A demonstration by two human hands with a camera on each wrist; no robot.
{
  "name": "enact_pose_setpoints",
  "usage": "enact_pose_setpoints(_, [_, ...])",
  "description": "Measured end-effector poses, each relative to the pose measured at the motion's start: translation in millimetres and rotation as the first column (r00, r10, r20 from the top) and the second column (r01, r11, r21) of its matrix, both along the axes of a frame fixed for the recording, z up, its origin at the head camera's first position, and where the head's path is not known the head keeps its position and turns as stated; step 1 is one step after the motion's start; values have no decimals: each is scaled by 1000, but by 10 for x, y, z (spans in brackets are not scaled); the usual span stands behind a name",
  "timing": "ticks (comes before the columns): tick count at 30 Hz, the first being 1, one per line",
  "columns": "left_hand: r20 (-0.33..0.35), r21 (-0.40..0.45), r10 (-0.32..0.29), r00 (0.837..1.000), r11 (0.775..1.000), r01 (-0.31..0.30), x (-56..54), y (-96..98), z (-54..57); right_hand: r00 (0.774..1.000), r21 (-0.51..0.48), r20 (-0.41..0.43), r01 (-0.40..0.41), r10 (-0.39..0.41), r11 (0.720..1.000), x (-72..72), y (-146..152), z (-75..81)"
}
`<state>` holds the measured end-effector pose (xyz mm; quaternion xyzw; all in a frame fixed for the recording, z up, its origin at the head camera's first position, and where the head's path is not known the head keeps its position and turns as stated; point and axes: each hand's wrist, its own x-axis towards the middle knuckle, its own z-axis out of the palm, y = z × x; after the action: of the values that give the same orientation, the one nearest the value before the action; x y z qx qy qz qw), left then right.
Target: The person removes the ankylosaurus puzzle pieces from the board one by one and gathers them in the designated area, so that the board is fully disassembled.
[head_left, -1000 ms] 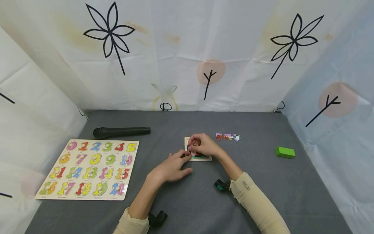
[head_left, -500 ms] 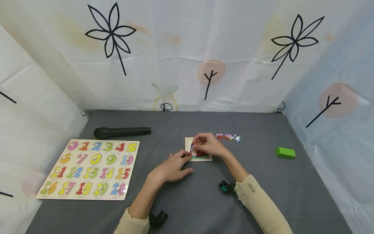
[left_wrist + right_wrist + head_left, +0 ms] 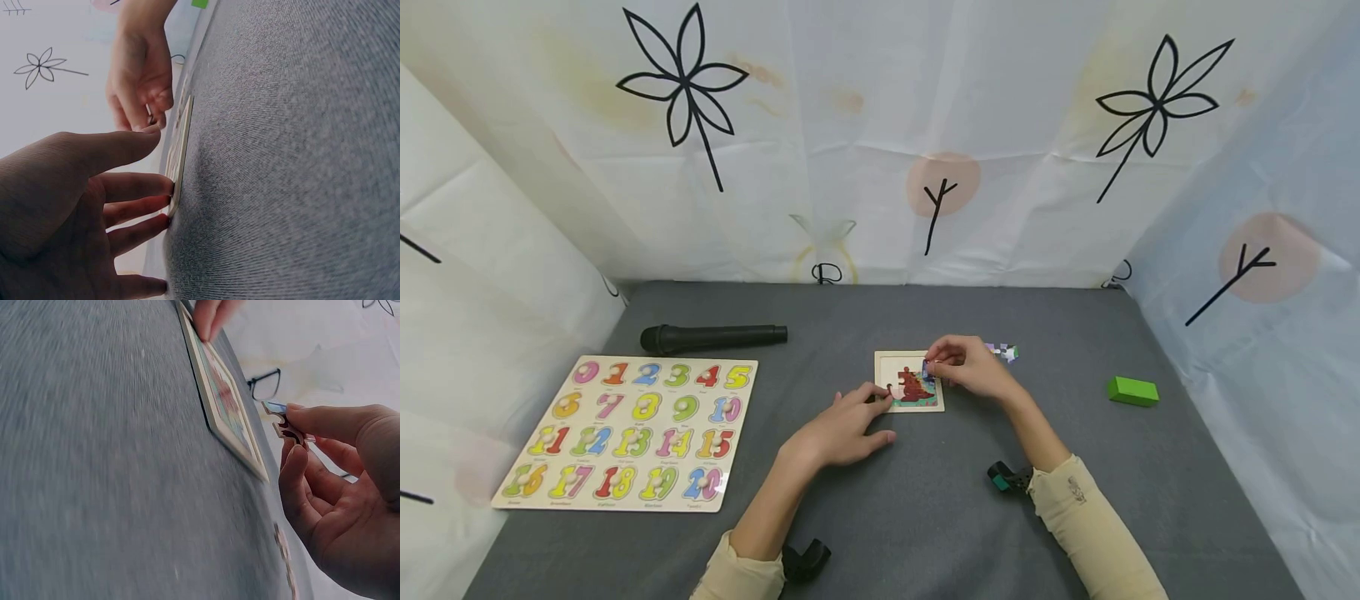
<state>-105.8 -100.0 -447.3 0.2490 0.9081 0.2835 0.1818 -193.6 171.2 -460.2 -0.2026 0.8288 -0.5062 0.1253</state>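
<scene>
A small jigsaw puzzle board (image 3: 895, 357) with a pale wooden rim lies flat on the table, with a red-brown animal picture (image 3: 913, 386) in its lower part. My left hand (image 3: 838, 429) rests at the board's lower left, fingers extended and touching its edge; in the left wrist view its fingertips (image 3: 164, 185) meet the rim. My right hand (image 3: 973, 367) pinches a jigsaw puzzle piece (image 3: 279, 419) with some blue on it, raised above the board's right side. Beyond that hand lie loose puzzle pieces (image 3: 1004, 352), partly hidden by it.
On the left lies a large number puzzle board (image 3: 647, 400), with a black microphone (image 3: 715, 337) behind it. A green block (image 3: 1132, 392) sits at the right. Patterned white cloth (image 3: 865, 125) walls the table (image 3: 1075, 500) at the back and sides.
My right hand has moved right, from over the board's left part to its right edge, carrying the puzzle piece. More of the picture shows. My left hand stays put.
</scene>
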Motion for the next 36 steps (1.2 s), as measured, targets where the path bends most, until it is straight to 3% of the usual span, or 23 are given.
enact_pose_setpoints(14, [6,5,10,1000,1000,-10,9,8,0,990,93,-61,132,-127,987,29,388,-64])
enact_pose_setpoints(36, [-10,13,5,1000,1000,-5,18,8,-5,968,247,-194,204,-158,947,48,389,-125])
